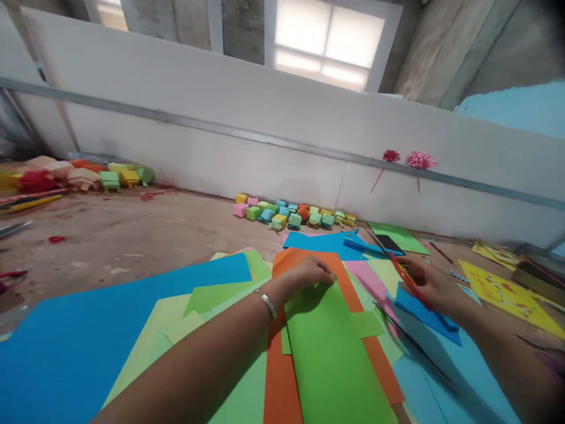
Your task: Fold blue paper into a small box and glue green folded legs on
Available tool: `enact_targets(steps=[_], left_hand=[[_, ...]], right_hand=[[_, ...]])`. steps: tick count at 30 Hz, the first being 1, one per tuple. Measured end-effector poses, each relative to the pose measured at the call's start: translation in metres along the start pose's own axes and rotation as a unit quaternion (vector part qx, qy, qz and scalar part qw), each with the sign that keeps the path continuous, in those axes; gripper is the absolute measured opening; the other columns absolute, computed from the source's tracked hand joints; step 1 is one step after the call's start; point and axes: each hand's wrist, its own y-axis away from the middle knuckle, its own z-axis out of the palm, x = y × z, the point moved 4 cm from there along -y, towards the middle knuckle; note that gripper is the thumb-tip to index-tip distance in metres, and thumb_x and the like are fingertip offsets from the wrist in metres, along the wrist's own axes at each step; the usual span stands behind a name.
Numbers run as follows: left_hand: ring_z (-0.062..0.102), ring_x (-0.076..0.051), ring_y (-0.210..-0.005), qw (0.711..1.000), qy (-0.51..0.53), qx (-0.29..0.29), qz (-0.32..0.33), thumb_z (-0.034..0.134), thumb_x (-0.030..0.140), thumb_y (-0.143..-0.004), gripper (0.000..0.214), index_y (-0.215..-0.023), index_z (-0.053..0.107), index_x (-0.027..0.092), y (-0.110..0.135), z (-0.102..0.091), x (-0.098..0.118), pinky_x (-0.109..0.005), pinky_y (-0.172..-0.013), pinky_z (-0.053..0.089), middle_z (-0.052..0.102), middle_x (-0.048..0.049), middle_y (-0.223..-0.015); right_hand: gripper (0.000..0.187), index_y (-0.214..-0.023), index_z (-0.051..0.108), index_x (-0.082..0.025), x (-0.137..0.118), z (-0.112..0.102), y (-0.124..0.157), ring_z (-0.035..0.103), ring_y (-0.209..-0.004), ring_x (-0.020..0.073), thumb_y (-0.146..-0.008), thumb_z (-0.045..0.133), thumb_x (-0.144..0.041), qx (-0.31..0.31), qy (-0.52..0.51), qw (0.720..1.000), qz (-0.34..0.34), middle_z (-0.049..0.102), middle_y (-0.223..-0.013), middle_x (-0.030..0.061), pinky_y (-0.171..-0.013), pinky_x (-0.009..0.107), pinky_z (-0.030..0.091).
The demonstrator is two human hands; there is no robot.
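Note:
My left hand [311, 272], wearing a silver bracelet [268, 306] at the wrist, has its fingers closed in a pinch at the top edge of a green sheet of paper [335, 353]. Under that sheet lies an orange sheet [279, 383]. To the right, my right hand [428, 285] is closed around the red handles of a pair of scissors [408, 280]. Long dark blades [415, 344] show below this hand, slightly blurred. Beneath it are blue paper pieces [424, 315] and a pink strip [368, 282].
Large blue paper [79, 324] and pale green sheets cover the left side. Small folded paper figures [293, 219] stand along the white board, with larger ones [110, 179] at far left. A yellow printed sheet [507, 294] lies right. Paper flowers [421, 160] hang on the board.

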Motion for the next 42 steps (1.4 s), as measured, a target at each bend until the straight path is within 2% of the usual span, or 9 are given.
enact_targets(steps=[2, 4, 6, 7, 10, 12, 20, 31, 42], left_hand=[[0.050, -0.013, -0.047, 1.000, 0.021, -0.005, 0.008, 0.078, 0.023, -0.056, 0.012, -0.061, 0.070, 0.017, 0.003, -0.006, 0.008, -0.025, -0.049, 0.035, 0.061, 0.0014, -0.053], [0.053, -0.014, -0.051, 0.999, 0.041, -0.016, 0.032, 0.077, 0.026, -0.058, 0.014, -0.065, 0.070, 0.017, 0.011, -0.012, 0.023, -0.026, -0.052, 0.038, 0.063, 0.0008, -0.057], [0.056, -0.015, -0.058, 0.995, 0.054, -0.023, 0.075, 0.076, 0.028, -0.060, 0.014, -0.067, 0.070, 0.016, 0.023, -0.019, 0.042, -0.026, -0.058, 0.041, 0.065, 0.0004, -0.063], [0.056, -0.014, -0.062, 0.993, 0.057, -0.023, 0.100, 0.076, 0.027, -0.061, 0.014, -0.068, 0.070, 0.016, 0.030, -0.023, 0.053, -0.026, -0.061, 0.041, 0.065, 0.0005, -0.065], [0.055, -0.014, -0.064, 0.986, 0.061, -0.011, 0.155, 0.075, 0.028, -0.062, 0.015, -0.069, 0.070, 0.016, 0.051, -0.031, 0.079, -0.026, -0.065, 0.041, 0.064, 0.0011, -0.065], [0.054, -0.014, -0.064, 0.982, 0.061, 0.007, 0.177, 0.074, 0.030, -0.062, 0.017, -0.069, 0.070, 0.016, 0.064, -0.033, 0.091, -0.026, -0.065, 0.040, 0.063, 0.0010, -0.064], [0.052, -0.014, -0.066, 0.974, 0.065, 0.055, 0.210, 0.070, 0.028, -0.064, 0.012, -0.064, 0.068, 0.016, 0.092, -0.024, 0.108, -0.025, -0.063, 0.038, 0.062, 0.0004, -0.065], [0.050, -0.011, -0.059, 0.976, 0.099, 0.045, 0.187, 0.074, 0.033, -0.065, 0.020, -0.069, 0.066, 0.015, 0.091, -0.022, 0.105, -0.022, -0.056, 0.037, 0.059, 0.0022, -0.063], [0.055, -0.013, -0.057, 0.980, 0.131, 0.020, 0.148, 0.082, 0.043, -0.055, 0.037, -0.073, 0.069, 0.014, 0.081, -0.021, 0.095, -0.025, -0.055, 0.041, 0.063, -0.0003, -0.063]], right_hand=[[0.059, -0.134, 0.046, -0.018, -0.027, 0.001, 0.023, 0.068, -0.073, 0.0206, -0.079, 0.060, -0.033, -0.060, -0.087, 0.994, -0.006, 0.069, -0.083, 0.0051, -0.065, 0.032, 0.056], [0.063, -0.141, 0.038, -0.020, -0.055, 0.007, 0.048, 0.068, -0.095, 0.0236, -0.083, 0.058, -0.032, -0.096, -0.108, 0.989, -0.014, 0.068, -0.108, 0.0113, -0.082, 0.036, 0.056], [0.060, -0.142, 0.038, -0.025, -0.080, 0.014, 0.066, 0.059, -0.115, 0.0251, -0.085, 0.057, -0.034, -0.086, -0.063, 0.993, -0.050, 0.055, -0.132, 0.0128, -0.088, 0.035, 0.054], [0.053, -0.139, 0.042, -0.026, -0.089, 0.016, 0.071, 0.058, -0.116, 0.0246, -0.088, 0.055, -0.034, -0.049, -0.041, 0.996, -0.056, 0.054, -0.134, 0.0114, -0.087, 0.034, 0.054], [0.045, -0.130, 0.052, -0.028, -0.104, 0.016, 0.074, 0.064, -0.100, 0.0228, -0.087, 0.059, -0.041, 0.073, 0.016, 0.994, -0.080, 0.062, -0.117, 0.0079, -0.078, 0.033, 0.057], [0.052, -0.130, 0.053, -0.028, -0.111, 0.014, 0.070, 0.065, -0.089, 0.0231, -0.083, 0.064, -0.048, 0.121, 0.049, 0.985, -0.108, 0.064, -0.106, 0.0074, -0.072, 0.033, 0.057], [0.059, -0.137, 0.047, -0.025, -0.128, 0.018, 0.066, 0.064, -0.078, 0.0251, -0.086, 0.058, -0.054, 0.194, 0.153, 0.954, -0.170, 0.061, -0.092, 0.0085, -0.060, 0.035, 0.056], [0.052, -0.131, 0.054, -0.019, -0.138, 0.019, 0.071, 0.063, -0.062, 0.0194, -0.094, 0.044, -0.054, 0.195, 0.197, 0.943, -0.187, 0.064, -0.077, 0.0067, -0.045, 0.025, 0.049], [0.056, -0.125, 0.061, -0.018, -0.144, 0.019, 0.075, 0.061, -0.058, 0.0186, -0.096, 0.034, -0.057, 0.232, 0.253, 0.918, -0.199, 0.064, -0.071, 0.0074, -0.044, 0.024, 0.045]])
